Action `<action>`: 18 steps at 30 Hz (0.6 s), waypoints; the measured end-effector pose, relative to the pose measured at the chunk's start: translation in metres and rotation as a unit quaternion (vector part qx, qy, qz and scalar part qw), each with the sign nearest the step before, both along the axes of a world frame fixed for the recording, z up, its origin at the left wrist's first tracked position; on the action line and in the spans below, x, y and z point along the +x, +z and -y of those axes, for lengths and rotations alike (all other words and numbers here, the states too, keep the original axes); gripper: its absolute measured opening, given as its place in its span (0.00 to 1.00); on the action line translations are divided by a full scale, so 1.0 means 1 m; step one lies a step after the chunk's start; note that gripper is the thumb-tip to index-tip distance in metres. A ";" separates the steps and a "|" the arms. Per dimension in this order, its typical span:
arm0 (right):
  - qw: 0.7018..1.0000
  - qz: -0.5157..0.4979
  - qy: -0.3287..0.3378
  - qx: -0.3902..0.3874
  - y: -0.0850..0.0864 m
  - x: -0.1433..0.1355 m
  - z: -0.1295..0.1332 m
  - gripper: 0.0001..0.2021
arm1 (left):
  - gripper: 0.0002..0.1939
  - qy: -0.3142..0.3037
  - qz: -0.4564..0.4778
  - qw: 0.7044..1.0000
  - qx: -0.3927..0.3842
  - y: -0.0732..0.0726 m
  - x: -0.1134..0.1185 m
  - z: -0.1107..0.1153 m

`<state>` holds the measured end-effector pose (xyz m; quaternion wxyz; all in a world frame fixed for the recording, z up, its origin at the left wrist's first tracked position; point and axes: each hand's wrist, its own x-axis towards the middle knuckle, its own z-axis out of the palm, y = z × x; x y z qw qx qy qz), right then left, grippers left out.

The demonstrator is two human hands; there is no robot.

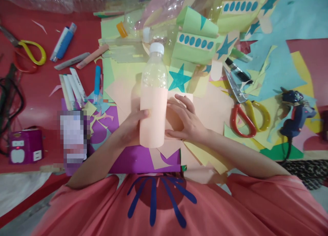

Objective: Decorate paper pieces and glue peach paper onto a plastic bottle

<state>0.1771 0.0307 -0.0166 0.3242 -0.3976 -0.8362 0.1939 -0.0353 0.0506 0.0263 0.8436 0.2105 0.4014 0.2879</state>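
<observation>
A clear plastic bottle [153, 75] with a white cap stands out in the middle, its lower part wrapped in pale peach paper [153, 120]. My left hand [132, 126] grips the bottle's left side, the thumb lying on the wrap and the other fingers hidden behind it. To the right, my right hand [186, 118] has its fingers spread, the tips close to the bottle's right edge; whether they touch it is unclear. Beneath both hands lie loose sheets of peach paper [215, 102]. Just beyond is a green paper piece [196, 55] with a row of blue ovals and a teal star [180, 78].
Scissors [246, 116] lie right, beside a dark blue corded tool [297, 116]. More scissors [30, 55], markers [73, 87], a phone [73, 137] and a purple box [25, 146] sit left. Clear bottles [164, 7] line the back. Paper scraps [101, 121] cover much of the red table [84, 34].
</observation>
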 end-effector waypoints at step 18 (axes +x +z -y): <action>0.999 -0.025 -0.037 0.017 -0.004 0.005 0.001 0.40 | 0.22 0.030 -0.019 0.999 0.015 0.006 0.002 0.000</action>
